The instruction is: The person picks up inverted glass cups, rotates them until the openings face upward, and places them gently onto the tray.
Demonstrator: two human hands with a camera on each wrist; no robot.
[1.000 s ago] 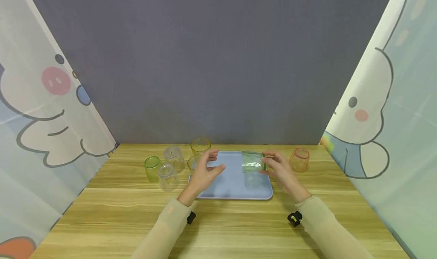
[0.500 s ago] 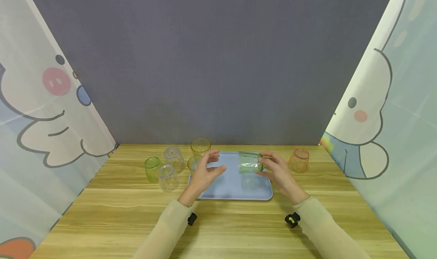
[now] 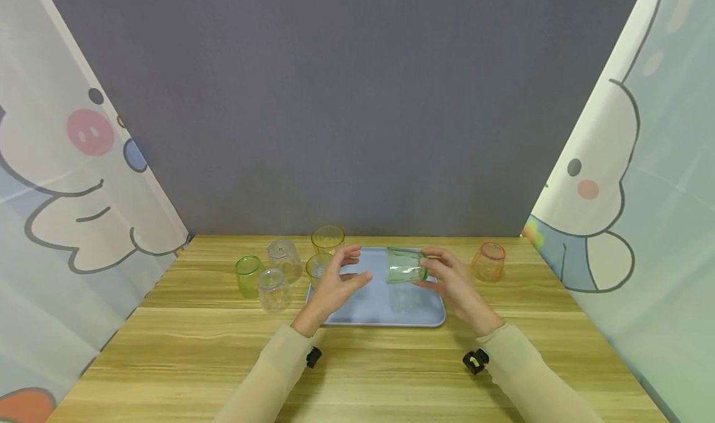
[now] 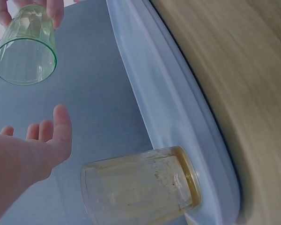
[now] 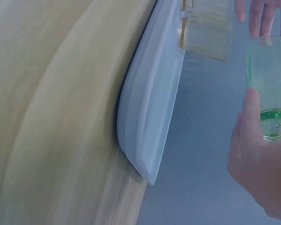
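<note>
My right hand (image 3: 455, 286) grips a pale green glass (image 3: 403, 266) by its base end. The glass lies on its side in the air above the blue tray (image 3: 385, 316), its mouth facing left. In the right wrist view the thick green base (image 5: 276, 115) is close to the palm. My left hand (image 3: 334, 286) holds nothing, fingers and thumb spread apart, over the tray's left part. It faces the green glass's mouth (image 4: 25, 61) across a gap. Near the left hand, a yellow-tinted glass (image 4: 140, 187) stands on the tray, partly hidden in the head view.
Another yellow glass (image 3: 328, 239) stands behind, at the tray's back left. Left of the tray are two clear glasses (image 3: 285, 262) and a brighter green glass (image 3: 249, 278). An orange glass (image 3: 489, 263) stands right of the tray. A grey panel (image 3: 357, 113) borders the table's back.
My right hand has moved the green glass slightly left, toward the left hand. The left hand has hardly moved.
</note>
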